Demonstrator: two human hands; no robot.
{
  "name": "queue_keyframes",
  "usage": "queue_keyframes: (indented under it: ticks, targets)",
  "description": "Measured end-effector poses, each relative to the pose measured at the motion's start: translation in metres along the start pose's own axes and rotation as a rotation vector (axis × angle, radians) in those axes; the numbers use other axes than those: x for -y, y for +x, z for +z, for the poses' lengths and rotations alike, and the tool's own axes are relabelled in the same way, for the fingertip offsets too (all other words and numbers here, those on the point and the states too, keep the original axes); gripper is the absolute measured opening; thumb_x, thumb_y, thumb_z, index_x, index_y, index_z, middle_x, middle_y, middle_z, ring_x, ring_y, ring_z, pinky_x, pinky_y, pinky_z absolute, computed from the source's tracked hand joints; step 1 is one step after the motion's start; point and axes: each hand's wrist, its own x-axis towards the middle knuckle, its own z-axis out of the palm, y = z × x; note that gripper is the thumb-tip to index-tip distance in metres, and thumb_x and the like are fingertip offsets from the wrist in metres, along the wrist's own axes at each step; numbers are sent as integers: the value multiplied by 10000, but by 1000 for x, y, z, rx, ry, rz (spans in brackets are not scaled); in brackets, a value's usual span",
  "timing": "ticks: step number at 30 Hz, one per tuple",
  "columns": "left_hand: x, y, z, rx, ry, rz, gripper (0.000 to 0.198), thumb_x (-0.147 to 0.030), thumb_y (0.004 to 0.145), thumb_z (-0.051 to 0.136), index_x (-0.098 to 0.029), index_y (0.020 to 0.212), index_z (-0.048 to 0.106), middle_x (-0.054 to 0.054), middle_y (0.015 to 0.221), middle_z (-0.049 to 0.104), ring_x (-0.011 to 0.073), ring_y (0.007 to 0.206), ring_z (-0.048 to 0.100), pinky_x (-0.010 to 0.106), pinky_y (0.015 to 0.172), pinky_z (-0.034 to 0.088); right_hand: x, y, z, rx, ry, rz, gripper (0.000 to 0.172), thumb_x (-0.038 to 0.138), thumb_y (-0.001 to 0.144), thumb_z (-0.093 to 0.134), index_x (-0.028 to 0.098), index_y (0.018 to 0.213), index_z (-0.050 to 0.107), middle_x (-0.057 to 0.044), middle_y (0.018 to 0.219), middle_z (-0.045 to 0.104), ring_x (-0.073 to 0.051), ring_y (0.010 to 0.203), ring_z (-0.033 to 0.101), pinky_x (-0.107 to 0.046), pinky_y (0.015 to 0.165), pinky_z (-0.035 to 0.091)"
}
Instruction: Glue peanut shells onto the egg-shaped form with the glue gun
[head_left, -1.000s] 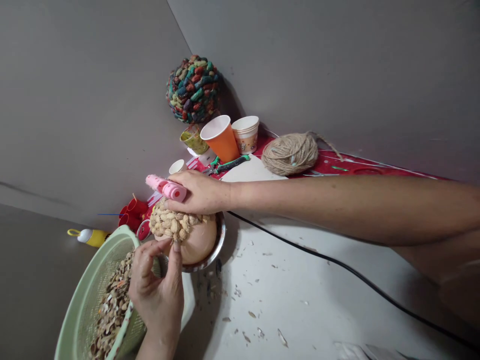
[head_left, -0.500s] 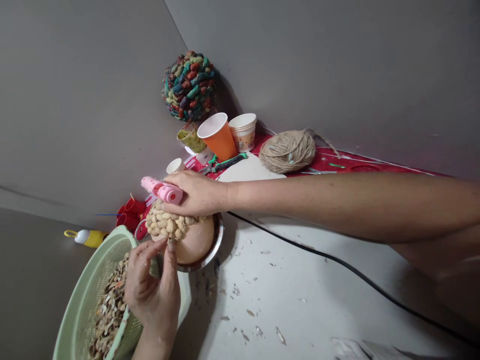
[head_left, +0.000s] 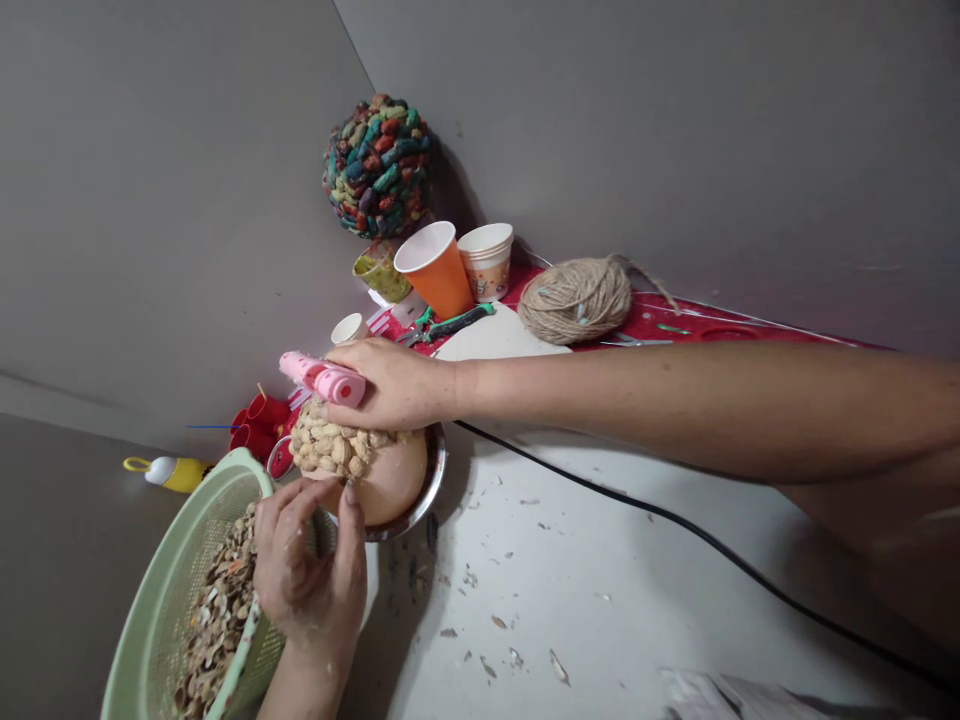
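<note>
A smooth, pinkish-beige round form, perhaps a balloon (head_left: 394, 485), rests in a shiny metal bowl (head_left: 437, 478). Unshelled peanuts (head_left: 334, 447) cover its upper left part. From the right, my right hand (head_left: 390, 380) reaches over it, wrapped around a pink hot glue gun (head_left: 322, 378) whose nozzle I cannot see. My left hand (head_left: 311, 560) comes up from below. Its thumb and forefinger are pinched together at the lower edge of the peanuts; whatever lies between the fingertips is too small to make out.
A green basket (head_left: 142, 590) of shells stands left. Behind are red cups (head_left: 255, 425), an orange cup (head_left: 435, 280), stacked paper cups (head_left: 487, 262), pliers (head_left: 450, 325), twine (head_left: 577, 300) and a coloured peanut-covered ball (head_left: 379, 168). A black cord (head_left: 637, 508) crosses the scrap-strewn white surface (head_left: 547, 590).
My left thumb and forefinger have shifted slightly right and down along the peanut edge. My right hand keeps the glue gun in nearly the same place.
</note>
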Motion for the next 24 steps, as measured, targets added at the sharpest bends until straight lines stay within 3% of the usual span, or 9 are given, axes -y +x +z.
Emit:
queue_keyframes:
  ticks: [18, 24]
  targets:
    - [5, 3, 2, 22, 18, -21, 229, -131, 758, 712, -227, 940, 612, 15, 848, 663, 183, 823, 645, 381, 814, 517, 0, -2, 0, -12, -33, -28, 220, 196, 784, 629, 167, 707, 426, 25, 700, 454, -94, 655, 394, -243, 660, 302]
    - [7, 3, 0, 41, 115, 79, 316, -59, 687, 750, -216, 943, 650, 47, 906, 686, 206, 863, 643, 384, 829, 497, 1, -3, -1, -3, -35, -14, 224, 225, 803, 625, 167, 711, 429, 25, 699, 460, -98, 655, 394, -244, 652, 298]
